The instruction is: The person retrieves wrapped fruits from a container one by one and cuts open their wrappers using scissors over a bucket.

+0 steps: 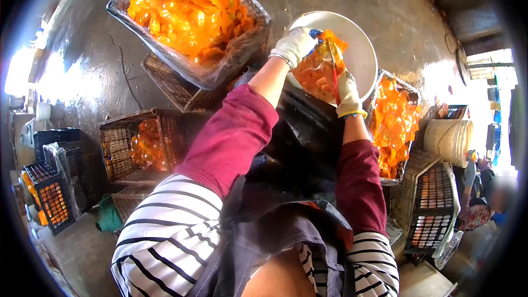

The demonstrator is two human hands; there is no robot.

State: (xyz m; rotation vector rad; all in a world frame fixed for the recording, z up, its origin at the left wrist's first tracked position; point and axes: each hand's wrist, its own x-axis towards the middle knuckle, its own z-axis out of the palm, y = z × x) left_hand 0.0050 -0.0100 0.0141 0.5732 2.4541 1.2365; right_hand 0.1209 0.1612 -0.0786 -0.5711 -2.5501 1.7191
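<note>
My left hand, in a pale work glove with blue at the fingertips, grips a glossy orange, see-through piece over a round white tub. My right hand, gloved with a yellow cuff, is closed on a thin red-handled tool beside that piece. The tool's exact kind does not show. Below both hands, paler orange pieces lie in the tub. A crate of glossy orange pieces stands just right of my right hand.
A large plastic-lined crate heaped with orange pieces stands at upper left. Below it is a tipped crate with more pieces inside. Stacked crates, a white bucket and another person are on the right.
</note>
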